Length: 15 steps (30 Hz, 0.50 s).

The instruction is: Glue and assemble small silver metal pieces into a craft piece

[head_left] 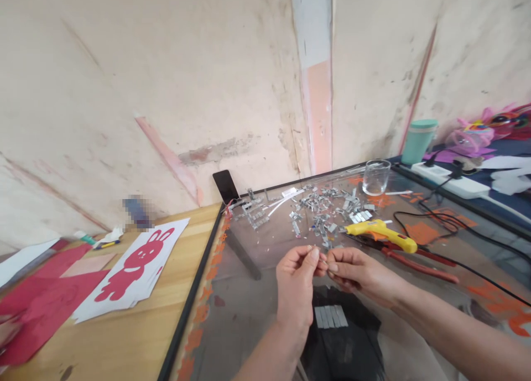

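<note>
Clear glass (376, 179) upright; green tumbler (417, 145) standing; left hand (297, 281), right hand (357, 267) pinching.

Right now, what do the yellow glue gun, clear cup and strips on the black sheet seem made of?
Yellow glue gun: likely plastic, smooth and evenly coloured. Clear cup: glass or clear plastic, glossy, see-through with bright highlights. Strips: perhaps metal or foil, from their silvery-grey look; finish unclear.

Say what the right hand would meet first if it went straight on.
Probably the left hand, directly ahead of the right hand; they look almost in contact, though depth is hard to judge.
</note>
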Tool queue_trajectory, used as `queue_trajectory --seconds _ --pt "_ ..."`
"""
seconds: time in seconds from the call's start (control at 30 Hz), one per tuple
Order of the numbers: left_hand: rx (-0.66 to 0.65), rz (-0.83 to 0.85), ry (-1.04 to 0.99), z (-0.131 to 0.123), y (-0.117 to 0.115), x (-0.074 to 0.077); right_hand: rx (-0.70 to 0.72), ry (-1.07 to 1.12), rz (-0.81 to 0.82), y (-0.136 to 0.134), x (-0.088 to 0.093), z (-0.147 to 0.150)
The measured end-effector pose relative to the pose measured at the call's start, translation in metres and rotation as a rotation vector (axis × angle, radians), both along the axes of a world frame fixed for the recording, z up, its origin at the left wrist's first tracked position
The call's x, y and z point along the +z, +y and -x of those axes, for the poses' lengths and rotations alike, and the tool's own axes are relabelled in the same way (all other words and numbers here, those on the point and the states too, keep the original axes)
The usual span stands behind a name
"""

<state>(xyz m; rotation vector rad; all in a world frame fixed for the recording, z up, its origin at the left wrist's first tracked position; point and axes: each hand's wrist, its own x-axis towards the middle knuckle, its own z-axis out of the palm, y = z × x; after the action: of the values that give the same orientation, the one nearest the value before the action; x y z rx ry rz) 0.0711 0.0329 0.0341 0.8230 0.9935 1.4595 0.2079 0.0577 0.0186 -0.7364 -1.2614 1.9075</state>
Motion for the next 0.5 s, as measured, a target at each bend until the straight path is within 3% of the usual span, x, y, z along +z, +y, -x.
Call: queue_trajectory --seconds 0.07,0.13,0.2,0.27,0.4,0.5 --pt "0.02 -0.004 0.006 0.001 -0.001 0.0 0.015 -0.068 -0.009 0.001 0.0 0.0" --pt "0.013 0.0 0.012 0.004 -0.001 0.0 0.013 -0.246 -0.126 0.003 0.003 -0.006" --pt "-0.003 0.011 0.01 0.011 0.001 -0.001 -0.078 -0.483 -0.36 0.01 0.011 -0.02" --pt "-0.002 0.034 -0.003 0.017 0.002 -0.003 -0.262 -0.693 -0.567 0.022 0.022 -0.041" --pt "-0.063 0.102 -0.06 0.021 0.001 -0.008 -0.526 -1.129 -0.662 0.07 0.036 -0.099" --pt "-0.129 0.122 -0.086 0.018 -0.003 -0.009 -0.633 -1.31 -0.59 0.112 0.029 -0.135"
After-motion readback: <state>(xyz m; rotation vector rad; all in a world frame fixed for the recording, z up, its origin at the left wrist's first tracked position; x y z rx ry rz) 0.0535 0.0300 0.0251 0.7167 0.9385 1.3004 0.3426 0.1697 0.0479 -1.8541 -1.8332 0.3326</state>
